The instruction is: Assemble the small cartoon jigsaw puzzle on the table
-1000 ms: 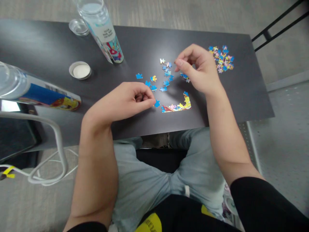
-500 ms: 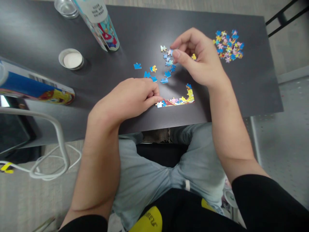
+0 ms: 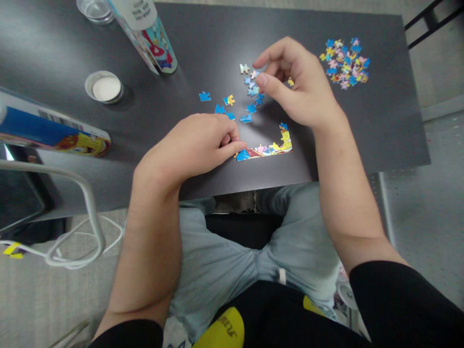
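My joined L of puzzle pieces (image 3: 266,151) lies near the close edge of the worktop (image 3: 377,125). At its left end, the curled fingertips of my left hand (image 3: 208,140) are on a blue end piece (image 3: 242,155); I can't tell whether they pinch it. Beyond the L, my right hand (image 3: 299,84) has thumb and forefinger parted, near some loose blue pieces (image 3: 253,91). Well beyond the L to the right sits a mixed heap (image 3: 347,61); beyond it to the left stands a printed tube (image 3: 157,46).
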Motion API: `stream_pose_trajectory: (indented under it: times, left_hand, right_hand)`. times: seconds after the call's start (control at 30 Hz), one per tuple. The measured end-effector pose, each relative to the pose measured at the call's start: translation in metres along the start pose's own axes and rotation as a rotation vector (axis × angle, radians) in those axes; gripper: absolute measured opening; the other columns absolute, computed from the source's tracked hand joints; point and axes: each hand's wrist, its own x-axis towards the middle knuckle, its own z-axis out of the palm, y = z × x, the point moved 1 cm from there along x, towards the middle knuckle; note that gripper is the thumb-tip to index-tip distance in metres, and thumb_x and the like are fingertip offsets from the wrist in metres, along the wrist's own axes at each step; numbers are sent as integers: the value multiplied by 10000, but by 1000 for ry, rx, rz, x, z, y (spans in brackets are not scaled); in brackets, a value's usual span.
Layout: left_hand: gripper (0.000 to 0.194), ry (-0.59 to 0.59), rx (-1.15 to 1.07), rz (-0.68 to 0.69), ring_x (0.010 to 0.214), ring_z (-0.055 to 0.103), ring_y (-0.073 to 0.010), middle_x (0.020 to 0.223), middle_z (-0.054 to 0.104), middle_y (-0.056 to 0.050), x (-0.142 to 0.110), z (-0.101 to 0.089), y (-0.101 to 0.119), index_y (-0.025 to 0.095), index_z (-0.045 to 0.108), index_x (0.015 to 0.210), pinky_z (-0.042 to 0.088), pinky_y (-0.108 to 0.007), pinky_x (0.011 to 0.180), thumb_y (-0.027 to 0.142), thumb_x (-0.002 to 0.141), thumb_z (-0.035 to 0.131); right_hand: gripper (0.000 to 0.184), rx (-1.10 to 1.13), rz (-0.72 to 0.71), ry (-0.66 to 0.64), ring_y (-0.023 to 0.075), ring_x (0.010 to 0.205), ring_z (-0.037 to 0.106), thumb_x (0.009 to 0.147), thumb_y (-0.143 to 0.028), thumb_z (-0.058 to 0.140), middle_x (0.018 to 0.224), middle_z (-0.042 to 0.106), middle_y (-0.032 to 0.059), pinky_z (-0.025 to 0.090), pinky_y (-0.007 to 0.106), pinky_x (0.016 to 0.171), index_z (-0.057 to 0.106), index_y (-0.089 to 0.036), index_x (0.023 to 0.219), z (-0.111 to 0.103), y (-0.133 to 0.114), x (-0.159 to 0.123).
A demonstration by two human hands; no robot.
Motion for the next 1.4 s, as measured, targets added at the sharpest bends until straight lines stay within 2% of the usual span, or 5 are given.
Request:
stream_pose_trajectory:
  times: [0.57, 0.77, 0.93, 1.2, 1.4]
  left_hand:
    - [295, 81, 2, 9, 928, 787, -287, 978, 835, -57, 1, 6, 0, 246, 876, 1025, 434, -407, 815, 517, 1108, 961]
    - [329, 75, -25, 24, 891, 746, -281, 951, 814, -34, 1, 6, 2, 254, 845, 991, 394, -400, 791, 539, 1025, 1004]
    - [315, 89, -85, 19, 848, 701, -263, 916, 783, -23, -1, 5, -2, 258, 817, 954, 388, -399, 776, 502, 1047, 994]
    - [95, 544, -97, -115, 961, 723, -268, 1140, 795, -72, 27, 5, -28, 264, 869, 1203, 551, -445, 895, 190, 1144, 857]
    - [126, 535, -35, -303, 1183, 793, -361, 1425, 804, -117, 38, 9, -27, 329, 915, 1202, 620, -528, 985, 336, 1100, 988]
  right_hand:
    - [297, -91, 91, -24, 381, 1041, 770, 1058, -728, 1022, 1070, 838, 19, 639, 615, 1073, 842, -509, 1142, -1, -18, -4]
    - [522, -119, 29, -19, 274, 958, 732, 1100, -844, 986, 1052, 848, 19, 622, 493, 981, 861, -361, 1255, -2, -9, -3]
    - [660, -226, 132, 26, 360, 1088, 808, 1041, -1007, 926, 1080, 878, 48, 678, 529, 1033, 841, -391, 1264, -9, -1, -5]
    - [765, -363, 94, 239, 359, 980, 781, 1090, -1087, 754, 1119, 830, 84, 711, 574, 959, 836, -373, 1351, -47, 45, -22]
    - [704, -363, 94, 301, 335, 925, 778, 1149, -1014, 730, 1145, 813, 96, 731, 576, 921, 826, -361, 1394, -53, 54, -41]
